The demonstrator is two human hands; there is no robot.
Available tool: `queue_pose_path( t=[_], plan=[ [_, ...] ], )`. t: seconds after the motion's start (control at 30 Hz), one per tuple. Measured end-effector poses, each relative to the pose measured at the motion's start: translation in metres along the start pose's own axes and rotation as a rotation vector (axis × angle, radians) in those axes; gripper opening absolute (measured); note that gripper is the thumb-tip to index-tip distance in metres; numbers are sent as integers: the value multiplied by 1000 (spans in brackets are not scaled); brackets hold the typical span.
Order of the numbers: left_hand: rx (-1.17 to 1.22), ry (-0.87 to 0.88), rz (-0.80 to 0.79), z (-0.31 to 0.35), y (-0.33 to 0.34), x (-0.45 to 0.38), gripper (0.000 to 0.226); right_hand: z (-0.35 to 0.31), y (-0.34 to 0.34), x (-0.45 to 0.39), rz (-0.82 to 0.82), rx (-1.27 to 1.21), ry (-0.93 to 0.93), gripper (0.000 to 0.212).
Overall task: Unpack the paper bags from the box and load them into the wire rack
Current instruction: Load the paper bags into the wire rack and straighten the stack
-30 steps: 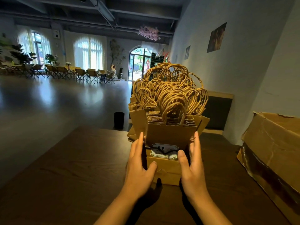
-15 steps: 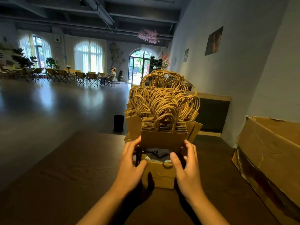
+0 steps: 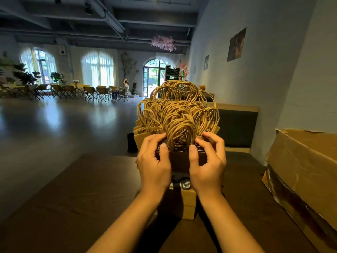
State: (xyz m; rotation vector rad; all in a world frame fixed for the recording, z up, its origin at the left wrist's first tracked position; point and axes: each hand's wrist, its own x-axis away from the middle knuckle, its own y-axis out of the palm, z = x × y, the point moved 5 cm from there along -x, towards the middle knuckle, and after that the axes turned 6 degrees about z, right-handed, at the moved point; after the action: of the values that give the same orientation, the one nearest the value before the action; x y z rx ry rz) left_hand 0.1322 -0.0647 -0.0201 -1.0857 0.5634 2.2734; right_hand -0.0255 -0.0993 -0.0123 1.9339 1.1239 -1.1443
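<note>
Head view: left hand and right hand curled over top edges of front paper bags, standing packed upright mid-table, box well right. Likely snag: twisted handles tangling, dragging neighbouring bags out or tearing paper.

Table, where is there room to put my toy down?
The dark table shows bare wood to the left of the left hand, out to its left edge. A narrower bare strip lies between the right hand and the cardboard box. The middle is crowded: the paper bags stand there with both hands on them.
</note>
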Motion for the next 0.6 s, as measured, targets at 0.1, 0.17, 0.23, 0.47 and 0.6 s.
queue_pose_path(
  t=[0.1,0.17,0.23,0.47,0.6],
  plan=[
    [-10,11,4,-5,1,-6,36,5,-3,-7,-38,16,-73,34],
    [-14,52,-26,-5,0,-13,36,9,-7,-16,-65,-1,-89,34],
    [-2,60,-60,-7,-6,-20,36,14,-14,-24,-42,-28,-35,33],
    [-60,-128,-78,-27,-32,-46,19,56,-34,-55,-235,58,461,10],
    [-311,-147,-186,-34,-41,-63,18,53,-37,-62,-453,130,420,16]
  ],
)
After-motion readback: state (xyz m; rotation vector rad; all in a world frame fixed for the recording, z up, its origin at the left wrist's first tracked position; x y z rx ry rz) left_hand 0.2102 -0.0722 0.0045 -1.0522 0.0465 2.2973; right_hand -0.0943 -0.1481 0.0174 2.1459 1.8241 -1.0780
